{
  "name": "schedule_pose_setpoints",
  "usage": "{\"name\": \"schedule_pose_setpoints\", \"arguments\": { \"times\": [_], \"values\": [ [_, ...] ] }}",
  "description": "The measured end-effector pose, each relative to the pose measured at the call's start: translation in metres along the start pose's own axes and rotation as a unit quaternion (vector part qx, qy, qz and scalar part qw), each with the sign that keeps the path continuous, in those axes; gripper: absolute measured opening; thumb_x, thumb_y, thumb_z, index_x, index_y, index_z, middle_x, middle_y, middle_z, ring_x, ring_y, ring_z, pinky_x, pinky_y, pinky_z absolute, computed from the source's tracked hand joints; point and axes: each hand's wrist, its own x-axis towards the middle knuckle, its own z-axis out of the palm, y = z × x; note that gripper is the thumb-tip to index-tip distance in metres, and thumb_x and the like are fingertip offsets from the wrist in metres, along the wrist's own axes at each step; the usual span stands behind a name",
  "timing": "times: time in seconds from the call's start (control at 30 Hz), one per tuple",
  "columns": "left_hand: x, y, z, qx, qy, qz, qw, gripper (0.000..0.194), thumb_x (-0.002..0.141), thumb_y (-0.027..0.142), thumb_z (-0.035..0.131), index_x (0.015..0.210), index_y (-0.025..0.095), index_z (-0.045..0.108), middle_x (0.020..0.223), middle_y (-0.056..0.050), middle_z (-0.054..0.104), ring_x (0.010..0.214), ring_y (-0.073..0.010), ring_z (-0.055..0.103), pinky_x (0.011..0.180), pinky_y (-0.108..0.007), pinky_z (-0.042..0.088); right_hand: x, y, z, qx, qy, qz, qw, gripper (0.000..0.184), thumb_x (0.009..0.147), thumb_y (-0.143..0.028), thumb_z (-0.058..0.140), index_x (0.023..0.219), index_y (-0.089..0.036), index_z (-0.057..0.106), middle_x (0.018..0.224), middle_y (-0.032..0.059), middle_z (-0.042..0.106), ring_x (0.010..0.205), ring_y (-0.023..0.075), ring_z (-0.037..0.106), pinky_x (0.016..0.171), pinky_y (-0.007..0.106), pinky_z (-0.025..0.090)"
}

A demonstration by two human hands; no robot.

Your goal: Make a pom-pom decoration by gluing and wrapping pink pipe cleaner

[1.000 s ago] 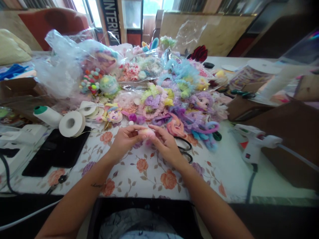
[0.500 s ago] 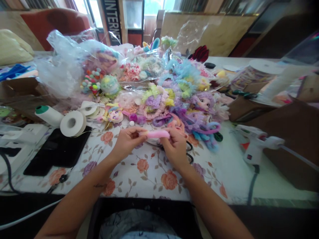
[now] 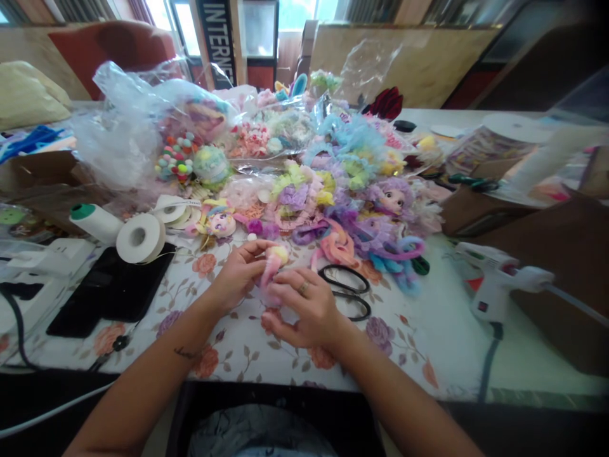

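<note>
A fuzzy pink pipe cleaner (image 3: pixel 269 271) with a yellow tip is bent between both hands, just above the floral tablecloth (image 3: pixel 247 346). My left hand (image 3: pixel 236 274) pinches its upper end. My right hand (image 3: pixel 307 309), wearing a ring, is closed around its lower part, fingers curled toward the left. Black-handled scissors (image 3: pixel 349 293) lie on the cloth right beside my right hand. Just beyond the hands lies a heap of pastel pipe cleaners and doll heads (image 3: pixel 342 209).
A white glue gun (image 3: pixel 495 282) with its cord lies at the right. White tape rolls (image 3: pixel 141 238) and a thread spool (image 3: pixel 94 220) sit at the left by a black tray (image 3: pixel 107 292). Plastic bags of pom-poms (image 3: pixel 143 133) fill the back; brown boxes (image 3: pixel 561 254) stand right.
The pipe cleaner, stretched straight between both hands half a second ago, is now bent upright. My right hand has moved down and toward me, uncovering the scissors.
</note>
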Motion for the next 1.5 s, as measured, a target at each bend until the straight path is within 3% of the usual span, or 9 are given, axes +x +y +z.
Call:
{"name": "schedule_pose_setpoints", "arguments": {
  "times": [0.13, 0.23, 0.4, 0.7, 1.0, 1.27, 1.37, 1.5],
  "values": [
    [-0.003, 0.003, 0.002, -0.017, -0.026, -0.003, 1.000, 0.023, 0.066, 0.021, 0.078, 0.088, 0.017, 0.073, 0.078, -0.003, 0.072, 0.066, -0.0119, 0.064, 0.060, -0.020, 0.050, 0.002, 0.004, -0.006, 0.014, 0.123, 0.160, 0.979, 0.012, 0.087, -0.017, 0.060, 0.096, -0.024, 0.064, 0.089, 0.0067, 0.069, 0.081, 0.0213, 0.066, 0.074, 0.038, 0.054],
    [-0.004, 0.003, 0.003, -0.001, -0.050, 0.003, 0.999, 0.022, 0.070, 0.030, 0.077, 0.088, 0.016, 0.074, 0.075, -0.004, 0.071, 0.063, -0.0127, 0.062, 0.058, -0.022, 0.050, 0.001, 0.008, -0.004, 0.031, 0.135, 0.217, 0.966, 0.009, 0.089, -0.019, 0.062, 0.094, -0.024, 0.066, 0.088, 0.0052, 0.069, 0.074, 0.0185, 0.064, 0.070, 0.035, 0.054],
    [-0.005, -0.004, -0.001, 0.057, -0.057, 0.040, 0.996, 0.030, 0.065, 0.020, 0.085, 0.094, 0.018, 0.075, 0.084, -0.003, 0.072, 0.069, -0.0124, 0.062, 0.060, -0.021, 0.048, 0.000, 0.008, 0.002, 0.063, 0.104, 0.230, 0.966, 0.008, 0.089, -0.022, 0.062, 0.094, -0.024, 0.069, 0.090, 0.0057, 0.069, 0.078, 0.0191, 0.066, 0.071, 0.034, 0.054],
    [-0.002, -0.006, -0.007, 0.073, -0.101, 0.051, 0.991, 0.029, 0.078, 0.023, 0.078, 0.106, 0.021, 0.076, 0.104, -0.006, 0.076, 0.094, -0.0177, 0.070, 0.086, -0.027, 0.053, 0.001, 0.011, 0.002, 0.093, 0.116, 0.266, 0.952, 0.006, 0.088, -0.020, 0.061, 0.085, -0.023, 0.065, 0.086, 0.0041, 0.067, 0.076, 0.0182, 0.063, 0.070, 0.033, 0.051],
    [-0.002, -0.007, -0.008, 0.110, -0.109, 0.061, 0.986, 0.029, 0.083, 0.027, 0.074, 0.111, 0.021, 0.076, 0.109, -0.008, 0.076, 0.095, -0.0184, 0.069, 0.085, -0.027, 0.052, 0.001, 0.010, 0.000, 0.135, 0.119, 0.303, 0.936, 0.007, 0.087, -0.024, 0.062, 0.081, -0.022, 0.064, 0.083, 0.0030, 0.066, 0.074, 0.0164, 0.061, 0.068, 0.030, 0.049],
    [0.002, -0.007, -0.011, 0.097, -0.086, 0.054, 0.990, 0.028, 0.077, 0.027, 0.080, 0.103, 0.019, 0.078, 0.096, -0.008, 0.078, 0.085, -0.0171, 0.069, 0.079, -0.026, 0.052, 0.003, 0.016, -0.003, 0.107, 0.112, 0.311, 0.938, 0.011, 0.089, -0.028, 0.061, 0.081, -0.020, 0.064, 0.080, 0.0019, 0.068, 0.070, 0.0146, 0.062, 0.067, 0.028, 0.051],
    [0.006, -0.002, -0.014, 0.074, -0.042, 0.066, 0.994, 0.027, 0.072, 0.028, 0.083, 0.097, 0.019, 0.080, 0.086, -0.006, 0.077, 0.075, -0.0131, 0.065, 0.070, -0.022, 0.049, -0.004, 0.027, -0.023, 0.046, 0.046, 0.343, 0.937, 0.013, 0.086, -0.033, 0.065, 0.085, -0.020, 0.065, 0.079, 0.0025, 0.069, 0.070, 0.0173, 0.064, 0.068, 0.031, 0.051],
    [0.010, 0.005, -0.018, 0.038, 0.001, 0.086, 0.996, 0.028, 0.067, 0.031, 0.086, 0.091, 0.017, 0.081, 0.076, -0.005, 0.075, 0.067, -0.0109, 0.060, 0.062, -0.021, 0.046, -0.020, 0.039, -0.059, -0.061, -0.184, 0.379, 0.905, 0.016, 0.079, -0.034, 0.072, 0.085, -0.019, 0.068, 0.086, 0.0069, 0.073, 0.080, 0.0248, 0.067, 0.071, 0.035, 0.050]
  ]
}}
